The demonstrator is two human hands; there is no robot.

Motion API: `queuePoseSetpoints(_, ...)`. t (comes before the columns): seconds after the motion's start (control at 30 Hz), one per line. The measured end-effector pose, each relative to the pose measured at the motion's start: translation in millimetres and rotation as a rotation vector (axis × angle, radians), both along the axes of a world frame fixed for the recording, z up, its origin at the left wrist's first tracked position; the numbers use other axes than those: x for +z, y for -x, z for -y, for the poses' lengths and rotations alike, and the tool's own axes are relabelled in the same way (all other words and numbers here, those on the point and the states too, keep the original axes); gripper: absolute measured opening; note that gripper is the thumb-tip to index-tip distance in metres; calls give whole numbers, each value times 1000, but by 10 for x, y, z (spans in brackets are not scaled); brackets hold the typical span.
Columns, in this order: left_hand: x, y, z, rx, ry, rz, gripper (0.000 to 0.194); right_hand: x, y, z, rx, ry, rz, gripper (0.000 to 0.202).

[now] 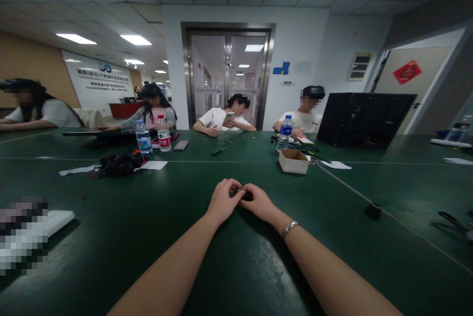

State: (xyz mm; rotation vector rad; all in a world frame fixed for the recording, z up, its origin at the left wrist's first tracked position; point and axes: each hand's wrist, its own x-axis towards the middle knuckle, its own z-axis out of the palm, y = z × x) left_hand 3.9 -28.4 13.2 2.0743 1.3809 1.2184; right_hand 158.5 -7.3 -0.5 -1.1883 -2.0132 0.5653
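Observation:
My left hand [223, 199] and my right hand [259, 202] meet fingertip to fingertip above the green table [155, 237] in the middle of the view. Fingers and thumb of each hand are curled together in a pinch. Between the left thumb and fingers a small dark, ring-like thing [237, 190] partly shows; its kind is too small to tell. What the right fingertips hold, if anything, is hidden. A silvery bracelet [289, 228] circles my right wrist.
Beyond my hands stand an open cardboard box [293, 164], water bottles [144, 137] and a monitor [364, 119]. Black cables [120, 162] lie to the left, a dark round object [373, 211] to the right. Several people sit across the table.

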Motion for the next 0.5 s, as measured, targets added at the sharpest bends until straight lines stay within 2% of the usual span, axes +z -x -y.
queuePoseSetpoints(0.1,11,0,11,3,0,33,24,-12,0,-7,5,-1,-19,14)
queuePoseSetpoints(0.23,30,4,30,-91,-9,10,20,-18,3,-13,20,-9,-41,15)
queuePoseSetpoints(0.4,-2,-1,0,3,-16,-8,18,29,14,14,-12,3,19,14)
queuePoseSetpoints(0.5,8,-1,17,-16,-23,1,22,27,7,16,-9,10,10,14)
